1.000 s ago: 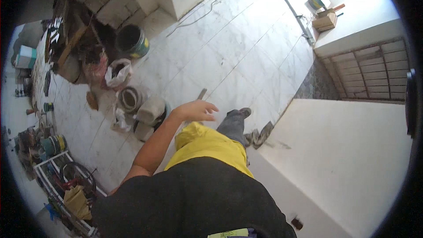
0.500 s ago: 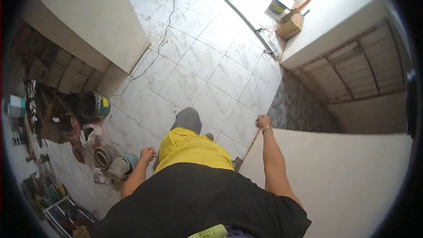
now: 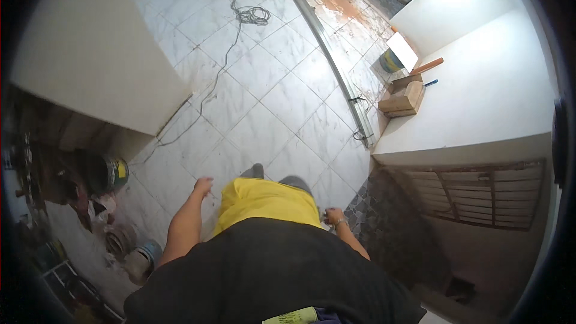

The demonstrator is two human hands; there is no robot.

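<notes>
My left hand (image 3: 204, 186) hangs over the tiled floor, left of the yellow cloth (image 3: 270, 199) at the front of my body. Its fingers are loosely curled with nothing visible in them. On the other side of the cloth, close to my body, is my right hand (image 3: 334, 216), also curled, with a band at the wrist. Nothing shows in it. It is above the border between white tiles (image 3: 252, 114) and a dark stone-patterned floor (image 3: 375, 204). My shoes show just beyond the cloth.
A cable (image 3: 225, 63) with a coil crosses the floor ahead. A long metal bar (image 3: 324, 42) runs to the right wall, near a wooden box (image 3: 401, 103) and a bucket (image 3: 390, 61). Buckets (image 3: 141, 259) and clutter line the left. A barred window frame (image 3: 486, 195) is at right.
I have moved forward over the tiles. My right hand has left the white panel's edge and dropped in beside my body. My left hand has swung forward.
</notes>
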